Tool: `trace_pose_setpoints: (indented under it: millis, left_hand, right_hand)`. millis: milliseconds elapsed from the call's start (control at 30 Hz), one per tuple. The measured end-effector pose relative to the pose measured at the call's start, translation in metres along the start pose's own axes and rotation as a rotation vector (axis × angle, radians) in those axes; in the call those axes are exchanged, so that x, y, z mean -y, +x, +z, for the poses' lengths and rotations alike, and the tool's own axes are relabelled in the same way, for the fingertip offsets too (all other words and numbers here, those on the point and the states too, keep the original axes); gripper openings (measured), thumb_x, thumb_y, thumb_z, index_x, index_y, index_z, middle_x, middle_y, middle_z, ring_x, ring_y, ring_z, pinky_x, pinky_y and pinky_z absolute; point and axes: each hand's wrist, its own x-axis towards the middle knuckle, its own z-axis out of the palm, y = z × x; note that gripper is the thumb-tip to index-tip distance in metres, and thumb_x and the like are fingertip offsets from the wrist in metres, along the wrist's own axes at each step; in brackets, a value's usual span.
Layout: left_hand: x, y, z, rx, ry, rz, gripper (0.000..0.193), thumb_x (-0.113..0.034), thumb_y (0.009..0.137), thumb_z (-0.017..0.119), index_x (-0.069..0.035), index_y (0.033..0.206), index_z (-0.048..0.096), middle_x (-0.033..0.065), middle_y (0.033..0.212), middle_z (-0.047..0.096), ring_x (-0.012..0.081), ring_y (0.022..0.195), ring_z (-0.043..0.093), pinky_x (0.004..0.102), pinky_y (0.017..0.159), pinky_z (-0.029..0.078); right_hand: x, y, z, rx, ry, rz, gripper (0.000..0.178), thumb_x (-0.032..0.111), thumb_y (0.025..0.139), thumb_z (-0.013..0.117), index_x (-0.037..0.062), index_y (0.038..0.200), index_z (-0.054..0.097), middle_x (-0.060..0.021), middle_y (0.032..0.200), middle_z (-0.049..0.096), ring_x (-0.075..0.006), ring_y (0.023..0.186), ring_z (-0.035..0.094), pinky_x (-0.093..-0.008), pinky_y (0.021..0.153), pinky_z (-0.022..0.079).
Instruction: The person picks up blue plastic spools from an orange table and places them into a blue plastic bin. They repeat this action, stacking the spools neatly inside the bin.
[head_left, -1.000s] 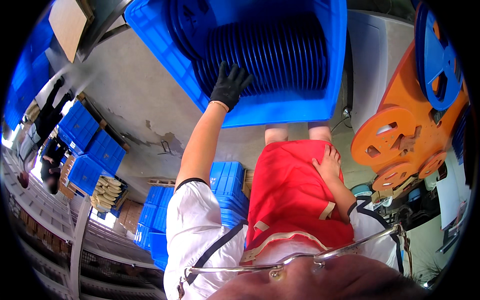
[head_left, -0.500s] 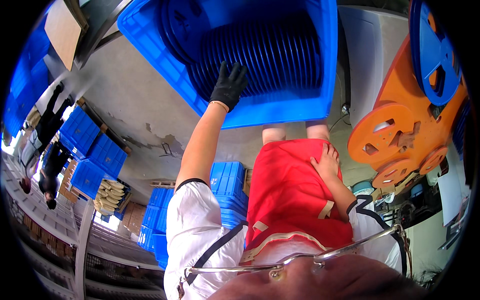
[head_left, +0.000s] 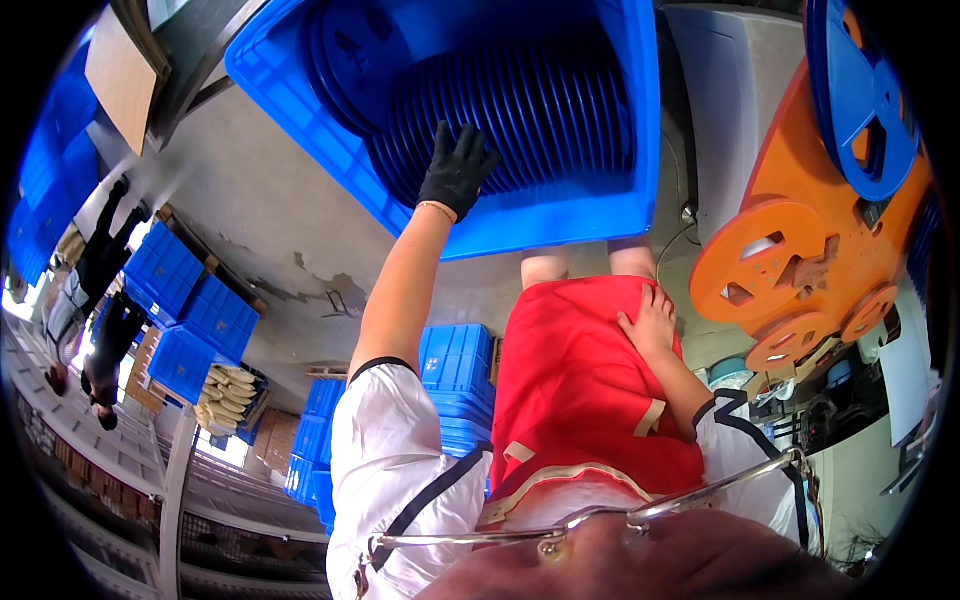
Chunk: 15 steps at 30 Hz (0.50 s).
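My left hand [head_left: 456,172], in a black glove, reaches over the near side of a large blue plastic bin [head_left: 555,232]. Its fingers are spread over the edges of a row of dark blue discs [head_left: 520,115], which stand on edge, packed side by side. Whether the fingertips touch the discs, I cannot tell. More round blue discs [head_left: 350,50] lean at the bin's left end. My right hand [head_left: 652,322], bare, lies flat on the red apron [head_left: 580,400] over my lap, fingers apart and holding nothing.
On the right stands an orange piece [head_left: 800,250] with round cut-out wheels, beside a blue spoked wheel [head_left: 880,140]. Stacked blue crates [head_left: 455,375] are behind me, with more crates [head_left: 215,320] and pale sacks [head_left: 226,395] at left. Two people [head_left: 110,350] stand at the far left.
The bin and surroundings have shifted slightly left and up in view. My left hand stays over the discs, fingers still spread; my right hand stays on the apron.
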Motion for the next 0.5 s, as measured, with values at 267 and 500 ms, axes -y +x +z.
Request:
trace_pose_setpoints:
  millis: [267, 500]
  left_hand:
    - [-0.005, 0.01, -0.008, -0.007, 0.017, 0.043, 0.046, -0.025, 0.079, 0.065, -0.022, 0.124, 0.052, 0.0082, 0.14, 0.04, 0.0295, 0.133, 0.03, 0.0573, 0.11, 0.014]
    - [-0.007, 0.018, -0.006, -0.118, -0.054, 0.037, 0.043, -0.028, 0.082, 0.061, -0.022, 0.124, 0.052, 0.0089, 0.134, 0.046, 0.0297, 0.131, 0.033, 0.057, 0.11, 0.014]
  right_hand:
    - [-0.002, 0.0, 0.002, -0.019, 0.008, -0.01, 0.079, 0.045, 0.072, 0.064, 0.007, 0.134, 0.034, -0.0182, 0.136, 0.036, -0.0353, 0.12, 0.041, -0.0485, 0.095, 0.036]
    - [-0.004, 0.001, -0.001, 0.005, 0.031, -0.001, 0.079, 0.045, 0.073, 0.064, 0.007, 0.135, 0.033, -0.0183, 0.137, 0.035, -0.0357, 0.121, 0.04, -0.0489, 0.096, 0.036]
